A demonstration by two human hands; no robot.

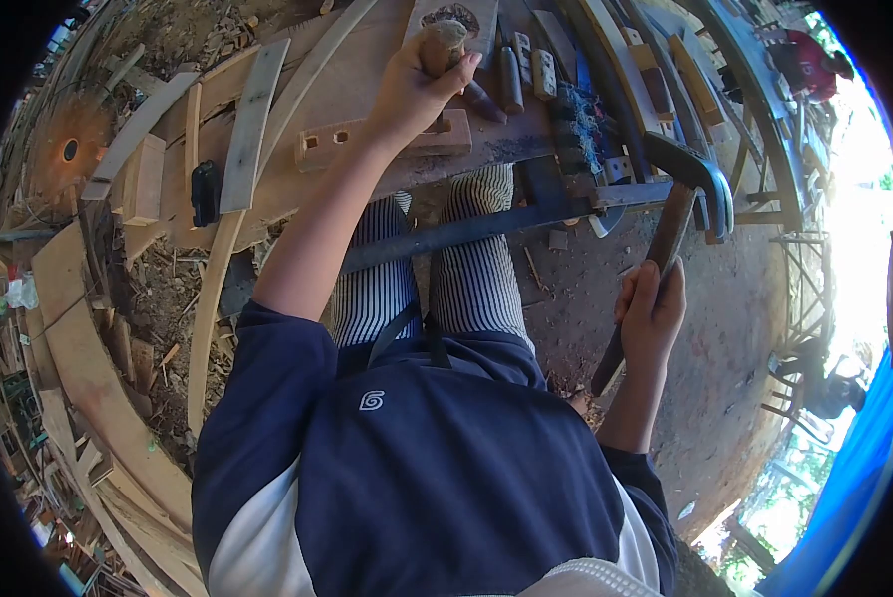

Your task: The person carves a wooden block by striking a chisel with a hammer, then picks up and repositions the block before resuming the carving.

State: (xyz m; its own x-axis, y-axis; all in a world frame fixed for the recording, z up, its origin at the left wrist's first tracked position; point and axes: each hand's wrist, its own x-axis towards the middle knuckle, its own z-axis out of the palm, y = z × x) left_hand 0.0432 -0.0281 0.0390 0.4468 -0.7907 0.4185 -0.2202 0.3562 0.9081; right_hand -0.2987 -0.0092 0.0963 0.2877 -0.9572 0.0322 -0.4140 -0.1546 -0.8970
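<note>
My left hand is wrapped round the wooden handle of a chisel. The chisel stands over a wooden block with square holes cut in it; where exactly its tip meets the wood is hard to make out. Off to the right, my right hand grips the wooden handle of a claw hammer, whose dark metal head is raised well away from the chisel. Beyond the block lie a tool with a round handle and small pale blocks with holes.
Wooden boards and a dark object lie on the left. A dark metal bar crosses above my knees. Blue tangled strands are beside the tools. A person in red is at the far right.
</note>
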